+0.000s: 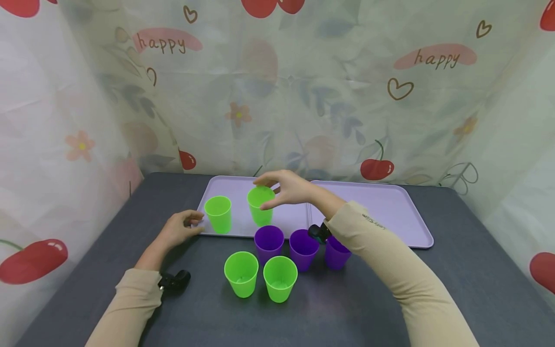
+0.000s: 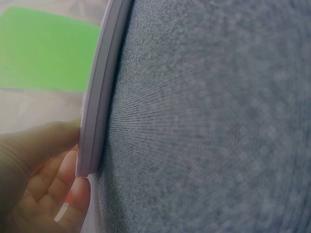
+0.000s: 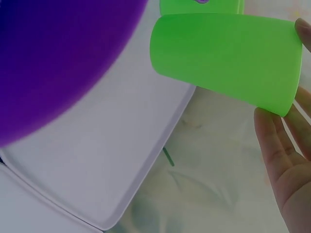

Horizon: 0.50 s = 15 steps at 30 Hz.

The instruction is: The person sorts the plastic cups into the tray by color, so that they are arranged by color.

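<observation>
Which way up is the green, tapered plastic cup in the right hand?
Upright. In the head view, the green cup has its wide rim on top, where the right hand grips it, and its narrower base underneath.

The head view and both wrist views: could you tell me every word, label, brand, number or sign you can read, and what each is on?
"happy": on the left pink patch of the patterned backdrop.
"happy": on the right pink patch of the same backdrop.
Small dark lettering on the right sleeve: too small to read.
No readable text on the green cups, purple cups or lilac trays, nor in the wrist views.
</observation>
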{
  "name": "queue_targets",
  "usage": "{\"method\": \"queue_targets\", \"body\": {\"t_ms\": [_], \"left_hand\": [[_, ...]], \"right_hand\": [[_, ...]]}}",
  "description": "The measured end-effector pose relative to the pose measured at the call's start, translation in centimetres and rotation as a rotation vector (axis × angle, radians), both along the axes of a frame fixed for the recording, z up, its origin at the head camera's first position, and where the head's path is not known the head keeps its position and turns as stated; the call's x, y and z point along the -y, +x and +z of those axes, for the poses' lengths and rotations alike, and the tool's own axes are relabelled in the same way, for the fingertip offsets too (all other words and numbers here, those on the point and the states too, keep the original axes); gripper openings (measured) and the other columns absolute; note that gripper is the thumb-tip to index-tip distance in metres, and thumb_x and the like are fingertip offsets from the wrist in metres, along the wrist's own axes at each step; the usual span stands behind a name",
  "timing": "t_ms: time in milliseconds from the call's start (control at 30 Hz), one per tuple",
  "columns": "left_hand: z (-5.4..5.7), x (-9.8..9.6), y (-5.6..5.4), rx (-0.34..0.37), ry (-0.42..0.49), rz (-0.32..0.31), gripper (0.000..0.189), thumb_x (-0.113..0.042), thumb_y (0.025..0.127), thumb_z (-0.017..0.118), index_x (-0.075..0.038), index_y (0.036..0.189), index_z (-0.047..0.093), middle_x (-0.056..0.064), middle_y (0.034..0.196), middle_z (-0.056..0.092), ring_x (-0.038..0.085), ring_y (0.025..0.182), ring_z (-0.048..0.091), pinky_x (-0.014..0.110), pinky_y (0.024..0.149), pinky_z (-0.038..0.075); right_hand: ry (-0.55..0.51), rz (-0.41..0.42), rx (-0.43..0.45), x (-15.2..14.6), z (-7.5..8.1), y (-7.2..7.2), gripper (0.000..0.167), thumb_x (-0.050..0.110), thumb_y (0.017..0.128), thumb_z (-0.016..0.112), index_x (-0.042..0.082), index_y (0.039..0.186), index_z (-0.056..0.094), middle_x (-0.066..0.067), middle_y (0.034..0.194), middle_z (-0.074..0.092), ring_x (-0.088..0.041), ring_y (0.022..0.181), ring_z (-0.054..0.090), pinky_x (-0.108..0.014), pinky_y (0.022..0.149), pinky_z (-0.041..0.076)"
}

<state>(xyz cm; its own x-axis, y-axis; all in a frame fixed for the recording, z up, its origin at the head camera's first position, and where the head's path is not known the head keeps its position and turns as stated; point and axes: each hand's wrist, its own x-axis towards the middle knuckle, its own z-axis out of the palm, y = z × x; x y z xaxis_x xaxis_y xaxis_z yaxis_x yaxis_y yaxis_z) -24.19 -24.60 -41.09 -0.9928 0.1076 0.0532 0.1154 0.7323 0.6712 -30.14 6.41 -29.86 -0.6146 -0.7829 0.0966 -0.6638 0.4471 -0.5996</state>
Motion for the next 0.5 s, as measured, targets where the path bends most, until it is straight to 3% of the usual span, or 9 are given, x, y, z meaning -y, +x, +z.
{"method": "queue_targets", "body": {"t_ms": [500], "left_hand": [[-0.2, 0.1, -0.1, 0.001, -0.003, 0.004, 0.038, -0.013, 0.085, 0.066, 0.004, 0.118, 0.058, 0.025, 0.117, 0.061, 0.038, 0.107, 0.057, 0.050, 0.090, 0.045]], "right_hand": [[0.057, 0.058, 0.011, 2.0, -0.6, -0.4, 0.060, 0.020, 0.075, 0.078, 0.004, 0.128, 0.054, -0.013, 0.128, 0.059, -0.026, 0.113, 0.058, -0.034, 0.089, 0.051]]}}
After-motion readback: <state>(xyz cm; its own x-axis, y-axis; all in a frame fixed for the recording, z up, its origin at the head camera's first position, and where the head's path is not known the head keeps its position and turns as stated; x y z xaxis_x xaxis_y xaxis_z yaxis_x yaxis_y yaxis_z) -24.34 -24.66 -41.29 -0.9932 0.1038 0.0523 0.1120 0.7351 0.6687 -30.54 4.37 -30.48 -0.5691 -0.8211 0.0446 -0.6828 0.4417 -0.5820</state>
